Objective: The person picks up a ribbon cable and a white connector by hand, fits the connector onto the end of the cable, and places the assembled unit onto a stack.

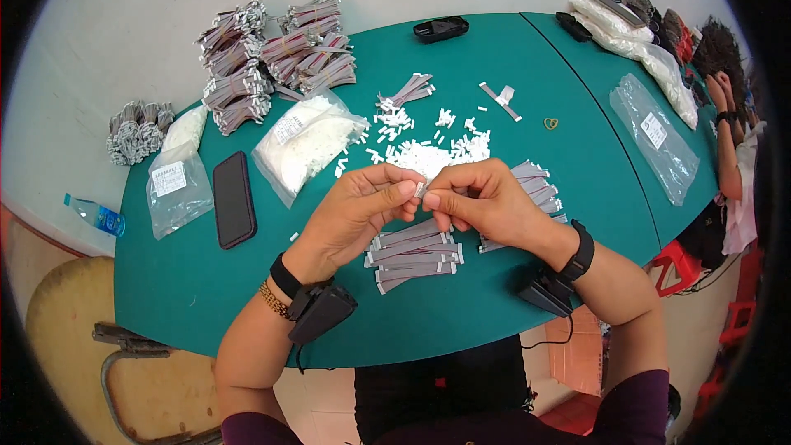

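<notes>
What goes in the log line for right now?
left hand: pinching small white piece; right hand: close beside it; nearby: grey ribbon cables, loose white bits

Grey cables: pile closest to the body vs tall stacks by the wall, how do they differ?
Size: the near pile is small and low; the wall stacks are far bulkier.
Layout: the near pile is one heap; the wall stacks form two side-by-side groups.
Both: grey cables, white ends.

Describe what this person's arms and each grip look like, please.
The left grip and right grip are ungloved. Both sides wear black wrist straps with boxy black devices, each with a thin dark cable. A gold-toned bracelet sits on the left. The short sleeves are dark purple.
</notes>
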The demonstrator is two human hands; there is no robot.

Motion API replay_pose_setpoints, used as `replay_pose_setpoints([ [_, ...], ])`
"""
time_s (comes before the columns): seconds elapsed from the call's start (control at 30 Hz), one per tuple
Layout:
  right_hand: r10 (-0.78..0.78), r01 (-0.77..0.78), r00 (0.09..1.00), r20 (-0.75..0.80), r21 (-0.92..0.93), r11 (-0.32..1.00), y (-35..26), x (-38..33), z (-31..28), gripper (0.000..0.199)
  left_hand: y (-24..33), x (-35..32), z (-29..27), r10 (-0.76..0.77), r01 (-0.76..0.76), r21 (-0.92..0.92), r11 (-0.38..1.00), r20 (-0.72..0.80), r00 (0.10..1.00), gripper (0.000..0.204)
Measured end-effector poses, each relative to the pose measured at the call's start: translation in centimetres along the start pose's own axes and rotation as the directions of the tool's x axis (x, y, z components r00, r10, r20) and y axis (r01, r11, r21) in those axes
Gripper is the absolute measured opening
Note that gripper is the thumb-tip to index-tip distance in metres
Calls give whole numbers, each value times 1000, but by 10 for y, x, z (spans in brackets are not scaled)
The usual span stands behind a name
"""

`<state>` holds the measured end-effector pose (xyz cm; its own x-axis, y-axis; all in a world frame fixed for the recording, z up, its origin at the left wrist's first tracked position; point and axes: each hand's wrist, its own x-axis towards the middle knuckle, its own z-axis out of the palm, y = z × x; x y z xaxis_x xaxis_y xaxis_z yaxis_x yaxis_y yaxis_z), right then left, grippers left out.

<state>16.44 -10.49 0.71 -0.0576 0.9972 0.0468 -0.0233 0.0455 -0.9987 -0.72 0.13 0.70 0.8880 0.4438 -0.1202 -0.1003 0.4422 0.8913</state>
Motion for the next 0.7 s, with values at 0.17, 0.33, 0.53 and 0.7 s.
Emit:
replay_pose_setpoints([
  [0.17,-3,3,1000,-4,6,1000,1,0,0,13,0,0,0,-1,1,3,1000,3,1000,19],
  [0.33,-8,8,1000,-16,-1,1000,1,0,0,13,0,0,0,-3,3,2,1000,1,1000,19],
  [0.53,-5,5,1000,-21,8,1000,-1,0,1,12,0,0,0,7,-7,5,1000,6,1000,19],
  [0.7,6,-5,1000,-28,12,1000,-2,-1,2,13,1,-1,1,18,-18,16,1000,6,1000,19],
])
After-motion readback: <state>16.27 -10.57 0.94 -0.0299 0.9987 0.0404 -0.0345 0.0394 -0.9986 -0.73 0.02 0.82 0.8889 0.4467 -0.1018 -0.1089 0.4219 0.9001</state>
